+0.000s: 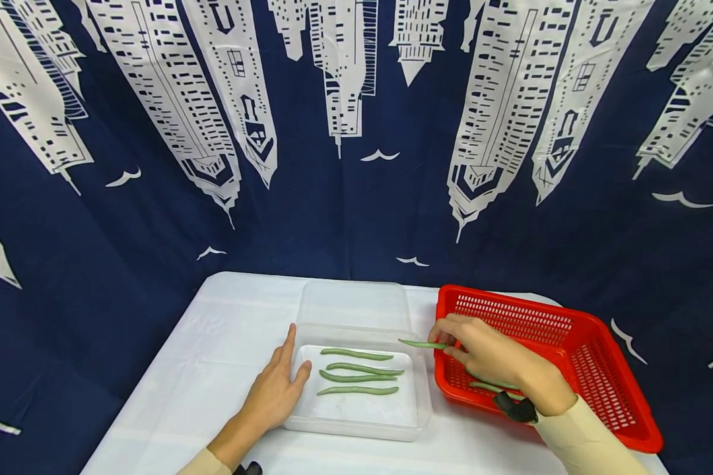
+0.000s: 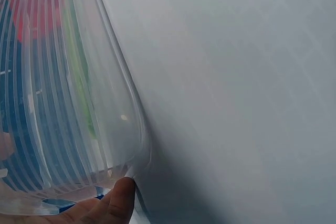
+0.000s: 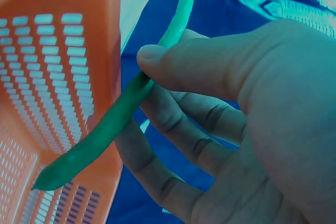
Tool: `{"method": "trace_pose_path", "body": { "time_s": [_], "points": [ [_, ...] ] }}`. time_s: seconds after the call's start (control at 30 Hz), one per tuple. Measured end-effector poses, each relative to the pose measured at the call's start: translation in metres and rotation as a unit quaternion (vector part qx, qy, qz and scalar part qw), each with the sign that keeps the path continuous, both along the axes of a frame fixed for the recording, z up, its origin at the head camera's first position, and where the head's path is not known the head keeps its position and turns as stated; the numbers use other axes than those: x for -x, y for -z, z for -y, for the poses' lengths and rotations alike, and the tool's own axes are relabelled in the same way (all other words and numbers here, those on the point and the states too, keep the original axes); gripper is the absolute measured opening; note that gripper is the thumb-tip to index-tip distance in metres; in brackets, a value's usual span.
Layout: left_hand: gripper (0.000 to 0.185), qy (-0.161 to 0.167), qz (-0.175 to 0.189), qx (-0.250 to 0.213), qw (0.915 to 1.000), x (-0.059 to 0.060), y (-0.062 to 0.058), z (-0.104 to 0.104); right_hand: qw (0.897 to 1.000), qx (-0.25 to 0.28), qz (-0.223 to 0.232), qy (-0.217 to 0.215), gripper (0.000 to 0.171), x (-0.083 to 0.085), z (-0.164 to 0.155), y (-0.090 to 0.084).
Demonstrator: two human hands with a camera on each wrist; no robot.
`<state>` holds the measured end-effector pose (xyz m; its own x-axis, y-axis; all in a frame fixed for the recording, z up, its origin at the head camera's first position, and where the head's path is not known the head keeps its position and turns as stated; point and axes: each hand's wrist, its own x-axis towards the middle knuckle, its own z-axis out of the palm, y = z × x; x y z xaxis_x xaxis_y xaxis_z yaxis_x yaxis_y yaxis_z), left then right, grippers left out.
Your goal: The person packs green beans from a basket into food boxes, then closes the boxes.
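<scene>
White counter, skyline curtain behind. My right hand (image 1: 490, 353) pinches one green bean (image 1: 422, 344) over the red basket (image 1: 576, 343) rim, long axis pointing left toward the clear tray (image 1: 416, 402). My left hand (image 1: 279, 389), fingers straight, rests against the tray's left edge.

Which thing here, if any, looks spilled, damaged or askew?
Nothing stands out. Four green beans lie in a tidy row in the clear plastic container, steadied by the left hand. The right hand pinches another green bean at the red basket, where more beans lie. Nothing is spilled on the white table.
</scene>
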<state>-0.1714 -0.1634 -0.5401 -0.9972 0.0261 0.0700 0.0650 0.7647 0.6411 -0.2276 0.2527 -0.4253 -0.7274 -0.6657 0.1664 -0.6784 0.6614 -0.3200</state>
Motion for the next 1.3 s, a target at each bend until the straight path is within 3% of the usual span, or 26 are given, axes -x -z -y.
{"method": "trace_pose_path", "body": {
  "time_s": [0.23,0.57,1.03,1.3],
  "points": [
    [0.085,0.0,-0.001,0.002,1.0,0.0,0.0,0.0,1.0,-0.002,0.026,-0.003,0.033,-0.009,0.019,0.001],
    [0.083,0.001,-0.006,0.003,1.0,-0.001,-0.003,0.001,0.998,-0.002,0.04,-0.041,0.033,-0.018,0.049,0.006],
    [0.084,-0.001,-0.003,0.001,1.0,0.001,-0.002,0.001,0.994,-0.013,0.017,-0.105,0.031,-0.026,0.09,0.008],
    [0.084,0.0,-0.001,-0.001,1.0,0.001,-0.002,0.001,0.992,-0.013,0.029,-0.124,0.03,-0.028,0.109,0.017]
  ]
}}
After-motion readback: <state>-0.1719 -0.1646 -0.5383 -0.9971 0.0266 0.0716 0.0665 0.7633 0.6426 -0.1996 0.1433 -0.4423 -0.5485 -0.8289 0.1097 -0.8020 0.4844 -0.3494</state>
